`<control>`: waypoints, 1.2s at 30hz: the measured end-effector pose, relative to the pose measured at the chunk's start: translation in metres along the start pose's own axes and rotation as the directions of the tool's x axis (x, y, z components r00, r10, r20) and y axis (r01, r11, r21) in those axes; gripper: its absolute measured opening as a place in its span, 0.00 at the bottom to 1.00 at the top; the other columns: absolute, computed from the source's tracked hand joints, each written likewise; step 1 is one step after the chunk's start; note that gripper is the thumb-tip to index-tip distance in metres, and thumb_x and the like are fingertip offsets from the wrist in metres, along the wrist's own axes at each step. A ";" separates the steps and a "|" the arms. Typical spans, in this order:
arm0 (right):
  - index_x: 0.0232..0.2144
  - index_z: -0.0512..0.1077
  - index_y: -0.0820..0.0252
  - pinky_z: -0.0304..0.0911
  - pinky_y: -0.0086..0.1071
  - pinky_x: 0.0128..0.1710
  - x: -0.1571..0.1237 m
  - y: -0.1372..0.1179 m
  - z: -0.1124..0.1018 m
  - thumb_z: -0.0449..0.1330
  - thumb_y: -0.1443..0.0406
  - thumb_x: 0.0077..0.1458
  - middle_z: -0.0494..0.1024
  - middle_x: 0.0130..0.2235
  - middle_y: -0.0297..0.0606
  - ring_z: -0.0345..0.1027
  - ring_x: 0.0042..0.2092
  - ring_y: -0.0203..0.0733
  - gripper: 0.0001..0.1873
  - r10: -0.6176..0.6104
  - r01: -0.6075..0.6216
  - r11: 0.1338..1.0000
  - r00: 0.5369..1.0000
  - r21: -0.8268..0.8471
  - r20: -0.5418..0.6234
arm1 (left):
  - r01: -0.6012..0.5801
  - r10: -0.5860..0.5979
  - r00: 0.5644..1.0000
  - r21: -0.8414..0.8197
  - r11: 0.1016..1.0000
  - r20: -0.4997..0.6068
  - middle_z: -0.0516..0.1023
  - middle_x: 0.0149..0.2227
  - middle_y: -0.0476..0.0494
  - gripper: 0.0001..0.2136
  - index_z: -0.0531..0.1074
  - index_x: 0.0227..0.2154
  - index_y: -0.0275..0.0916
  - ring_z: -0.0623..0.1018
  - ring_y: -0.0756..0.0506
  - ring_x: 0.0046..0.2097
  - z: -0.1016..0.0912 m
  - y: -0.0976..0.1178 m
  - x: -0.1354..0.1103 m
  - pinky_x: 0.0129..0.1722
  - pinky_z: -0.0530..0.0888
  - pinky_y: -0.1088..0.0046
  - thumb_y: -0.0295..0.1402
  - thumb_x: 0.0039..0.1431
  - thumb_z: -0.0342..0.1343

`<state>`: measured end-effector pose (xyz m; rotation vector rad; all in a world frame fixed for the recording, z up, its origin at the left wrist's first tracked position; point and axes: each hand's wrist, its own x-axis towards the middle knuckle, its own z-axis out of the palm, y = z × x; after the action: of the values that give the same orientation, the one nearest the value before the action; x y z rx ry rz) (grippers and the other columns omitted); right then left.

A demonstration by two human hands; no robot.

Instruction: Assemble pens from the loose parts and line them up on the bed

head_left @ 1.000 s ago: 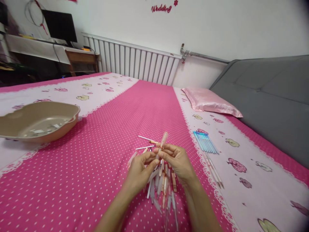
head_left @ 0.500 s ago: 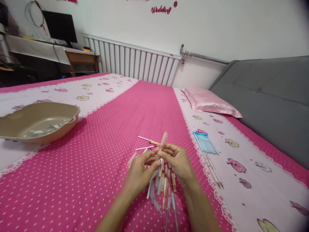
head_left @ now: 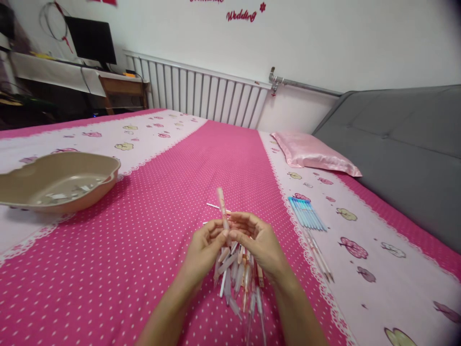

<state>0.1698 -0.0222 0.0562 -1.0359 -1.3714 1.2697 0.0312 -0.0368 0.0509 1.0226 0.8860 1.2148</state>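
A slim translucent pale pink pen [head_left: 221,199] stands nearly upright between my hands, its upper part sticking out above the fingers. My left hand [head_left: 205,245] pinches its lower part between thumb and fingers. My right hand [head_left: 257,240] is curled close against the same part, thumb and fingertips at the pen. Below and between the wrists lies a loose pile of pens [head_left: 237,274], white, pink, clear and orange-brown, partly hidden by my hands. A thin white stick [head_left: 213,205] lies just beyond my fingers.
A row of blue pens [head_left: 306,214] lies to the right, with several pale pencils [head_left: 319,254] below it. A beige basin [head_left: 82,166] holding small white scraps stands at left. A pink pillow [head_left: 317,153] rests by the grey headboard [head_left: 403,125]. The polka-dot bedspread [head_left: 144,254] lies underneath.
Both hands have shifted slightly left with the pen. It leaned right before and now tips slightly left, with more of it showing above the fingers.
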 end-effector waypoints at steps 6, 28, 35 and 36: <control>0.40 0.71 0.59 0.65 0.35 0.42 -0.002 0.001 0.001 0.65 0.62 0.44 0.74 0.38 0.39 0.69 0.42 0.42 0.18 0.031 -0.035 0.997 0.997 -0.067 -0.065 | -0.008 0.006 0.997 -0.031 0.999 -0.080 0.76 0.37 0.43 0.10 0.72 0.35 0.36 0.75 0.47 0.38 -0.003 0.003 -0.001 0.41 0.71 0.70 0.36 0.51 0.59; 0.32 0.73 0.61 0.64 0.32 0.33 -0.002 -0.001 0.002 0.64 0.66 0.42 0.75 0.30 0.35 0.69 0.32 0.38 0.11 0.013 -0.007 0.977 1.000 -0.213 0.028 | -0.044 0.039 0.937 -0.007 0.999 -0.347 0.76 0.27 0.49 0.15 0.72 0.34 0.34 0.74 0.52 0.28 -0.014 0.012 0.003 0.31 0.71 0.77 0.37 0.43 0.63; 0.32 0.74 0.59 0.65 0.31 0.30 -0.002 0.000 0.002 0.63 0.65 0.44 0.74 0.30 0.36 0.68 0.31 0.38 0.10 0.027 -0.018 0.959 0.999 -0.281 0.025 | -0.030 0.047 0.914 0.047 0.998 -0.402 0.75 0.24 0.48 0.11 0.74 0.27 0.33 0.72 0.52 0.25 -0.019 0.017 0.002 0.27 0.70 0.78 0.35 0.41 0.63; 0.32 0.74 0.59 0.65 0.31 0.30 -0.002 0.001 0.002 0.62 0.65 0.43 0.74 0.30 0.35 0.68 0.31 0.38 0.09 0.019 -0.011 0.959 1.000 -0.282 0.025 | -0.030 0.047 0.915 0.049 0.998 -0.401 0.75 0.24 0.48 0.11 0.74 0.27 0.34 0.72 0.52 0.25 -0.018 0.017 0.002 0.27 0.70 0.78 0.35 0.40 0.64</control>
<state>0.1680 -0.0246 0.0552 -1.2270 -1.6008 1.1232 0.0089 -0.0315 0.0617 0.8363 1.2186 1.4758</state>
